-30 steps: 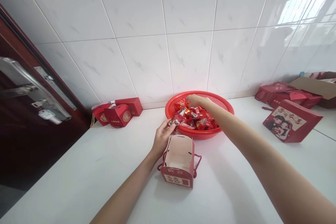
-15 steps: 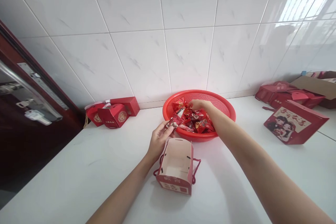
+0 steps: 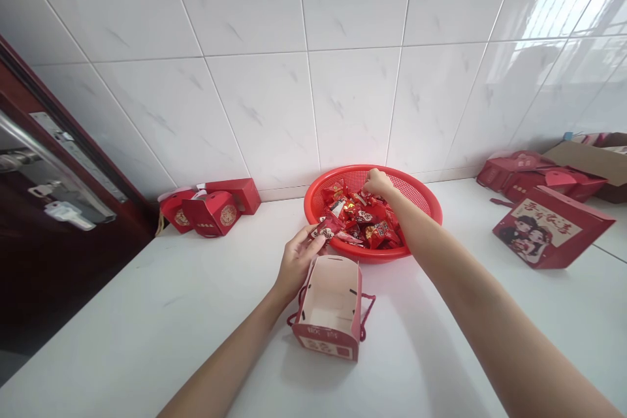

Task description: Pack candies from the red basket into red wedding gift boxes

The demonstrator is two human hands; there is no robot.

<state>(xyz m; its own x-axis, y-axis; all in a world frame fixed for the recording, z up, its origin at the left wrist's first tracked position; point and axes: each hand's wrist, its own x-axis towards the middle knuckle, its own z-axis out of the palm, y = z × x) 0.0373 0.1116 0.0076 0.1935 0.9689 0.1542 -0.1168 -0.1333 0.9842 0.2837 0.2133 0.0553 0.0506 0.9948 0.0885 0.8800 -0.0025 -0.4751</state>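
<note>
My left hand (image 3: 297, 260) is closed on a wrapped candy (image 3: 323, 230), held at the near left rim of a red plastic basket (image 3: 425, 199). Inside the basket lies a heap of red-wrapped candies (image 3: 365, 225). My right hand (image 3: 378, 183) is over the far part of the heap, its fingers curled and pointing down; what is in them, if anything, is hidden. Just below the basket stands an open red gift box (image 3: 327, 313) with a pale interior, nothing visible inside, and a dark red cord on each side.
Several folded red boxes (image 3: 215, 212) stand at the left by the tiled wall. On the right, a red box with a printed couple (image 3: 543, 228) sits before more red boxes (image 3: 524, 173) and a cardboard carton (image 3: 592, 160). A door with keys (image 3: 68, 212) is at far left.
My right hand has risen a little from the candies and moved right, its fingers now curled. My left hand keeps its candy in the same place.
</note>
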